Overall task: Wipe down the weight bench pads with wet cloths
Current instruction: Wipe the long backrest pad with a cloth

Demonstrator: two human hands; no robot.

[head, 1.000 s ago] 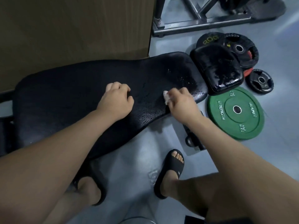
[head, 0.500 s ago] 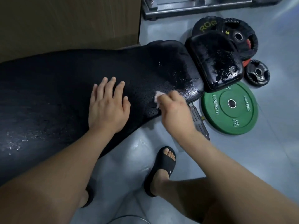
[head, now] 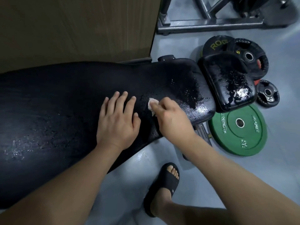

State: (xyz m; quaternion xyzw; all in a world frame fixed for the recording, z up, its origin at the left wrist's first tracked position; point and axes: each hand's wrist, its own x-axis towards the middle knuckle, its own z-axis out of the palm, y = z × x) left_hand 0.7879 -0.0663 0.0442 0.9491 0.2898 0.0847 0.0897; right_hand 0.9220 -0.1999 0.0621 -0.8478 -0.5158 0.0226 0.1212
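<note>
- Right fingers: curled, clamped on a small white cloth. Only a wad shows past the knuckles; the rest is hidden in the fist.
- Cloth: pressed onto the long pad, on its narrower right part, close to the near edge.
- Right hand: knuckles up, wrist over the pad's near edge, forearm running off to the lower right.
- Left fingers: straight, slightly apart, lying flat on the long pad. They hold nothing.
- Left hand: palm down, just beside the cloth on its left. A narrow strip of pad shows between them.
- Long pad: black, lying across the view from left to right. Water beads glint at its right end and again on the surface at far left.
- Seat pad: black, just beyond the long pad's right end, with a narrow gap between. It is wet, with one bright glare patch.
- Green plate: flat on the floor, on the near side of the seat pad, its far edge hidden by that pad.
- Black plates: overlapping, behind the seat pad. A small black plate lies to the pad's right.
- Sandal: black, on a foot, on the floor below the right forearm.
- Wood panel: behind the long pad. Steel frame: on the floor at top right.
</note>
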